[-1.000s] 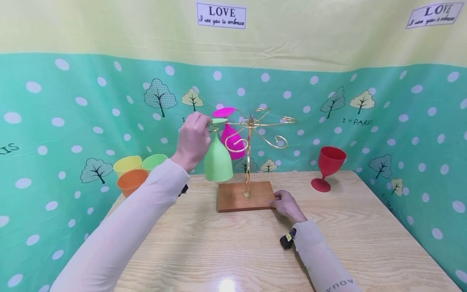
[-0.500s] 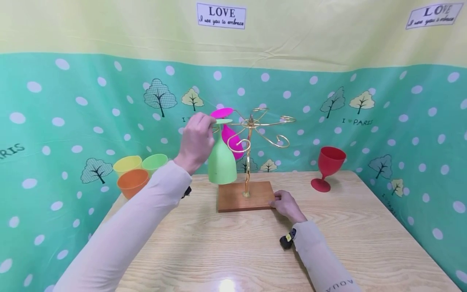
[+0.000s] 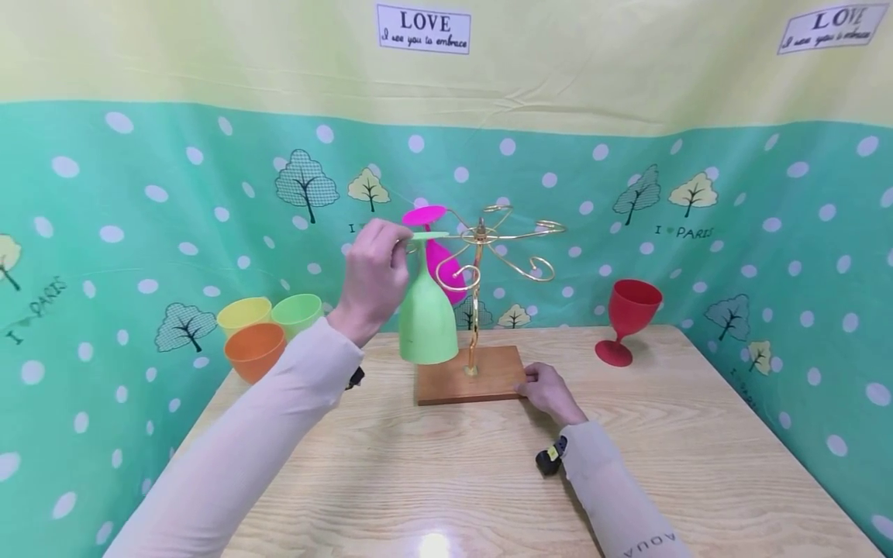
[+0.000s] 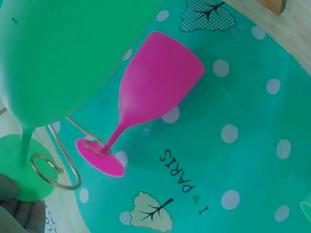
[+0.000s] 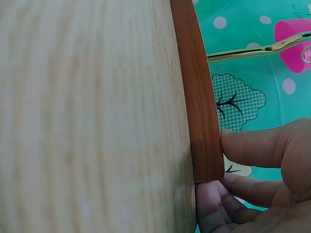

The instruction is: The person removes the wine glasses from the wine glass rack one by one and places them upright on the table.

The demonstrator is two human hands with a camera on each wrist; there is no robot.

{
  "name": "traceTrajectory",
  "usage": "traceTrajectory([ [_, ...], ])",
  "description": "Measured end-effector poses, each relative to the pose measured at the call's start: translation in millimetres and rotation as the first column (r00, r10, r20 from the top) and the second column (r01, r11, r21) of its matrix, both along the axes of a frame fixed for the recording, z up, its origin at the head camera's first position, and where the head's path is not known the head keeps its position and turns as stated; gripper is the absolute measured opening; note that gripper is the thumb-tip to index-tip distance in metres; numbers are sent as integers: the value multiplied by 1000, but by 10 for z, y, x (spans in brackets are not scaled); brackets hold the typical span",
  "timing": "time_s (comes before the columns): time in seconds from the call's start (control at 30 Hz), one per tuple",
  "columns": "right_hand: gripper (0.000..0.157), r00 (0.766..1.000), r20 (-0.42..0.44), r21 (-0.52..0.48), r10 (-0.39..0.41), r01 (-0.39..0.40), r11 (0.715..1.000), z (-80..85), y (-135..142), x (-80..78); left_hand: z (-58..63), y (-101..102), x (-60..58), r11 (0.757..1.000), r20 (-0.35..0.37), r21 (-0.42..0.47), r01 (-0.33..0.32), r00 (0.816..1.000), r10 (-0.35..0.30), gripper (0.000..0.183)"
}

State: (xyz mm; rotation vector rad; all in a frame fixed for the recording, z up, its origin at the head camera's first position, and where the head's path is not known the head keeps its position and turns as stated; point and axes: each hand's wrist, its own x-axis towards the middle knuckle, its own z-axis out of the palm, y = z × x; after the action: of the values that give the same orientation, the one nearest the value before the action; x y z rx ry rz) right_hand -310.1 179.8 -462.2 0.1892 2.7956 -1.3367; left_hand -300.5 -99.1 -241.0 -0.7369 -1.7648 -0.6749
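Observation:
My left hand (image 3: 373, 275) pinches the foot of a light green plastic goblet (image 3: 428, 322), which hangs upside down at the left of a gold wire glass rack (image 3: 477, 302). In the left wrist view, the green stem is right beside a curled wire hook (image 4: 56, 187) that overlaps the goblet's foot. A magenta goblet (image 4: 158, 80) hangs inverted, its stem within another hook. My right hand (image 3: 549, 391) holds the right end of the rack's brown wooden base (image 3: 446, 380), thumb on top and fingers at the edge in the right wrist view.
Yellow (image 3: 244, 311), green (image 3: 297, 310) and orange (image 3: 254, 351) cups stand at the table's left back, partly behind my left sleeve. A red goblet (image 3: 631, 310) stands upright at right. Patterned cloth (image 3: 558, 163) surrounds the wooden table (image 3: 446, 473).
My left hand has brought the green goblet a little to the right and lower, so its stem is closer in along the left hook. My right hand stays on the base.

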Motion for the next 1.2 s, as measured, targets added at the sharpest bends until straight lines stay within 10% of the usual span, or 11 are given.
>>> traceTrajectory([
  [0.53,42,1000,-13,2,6,-6,1000,12,26,21,-91,-287,171,999,-31,36,-27,999,28,11],
  [0.93,44,1000,0,-5,-7,7,1000,9,38,11,-389,-476,275,996,-41,57,-74,996,76,12],
  [1.2,42,1000,7,-7,4,-4,1000,0,20,2,-803,-601,304,988,68,106,-116,992,109,10],
])
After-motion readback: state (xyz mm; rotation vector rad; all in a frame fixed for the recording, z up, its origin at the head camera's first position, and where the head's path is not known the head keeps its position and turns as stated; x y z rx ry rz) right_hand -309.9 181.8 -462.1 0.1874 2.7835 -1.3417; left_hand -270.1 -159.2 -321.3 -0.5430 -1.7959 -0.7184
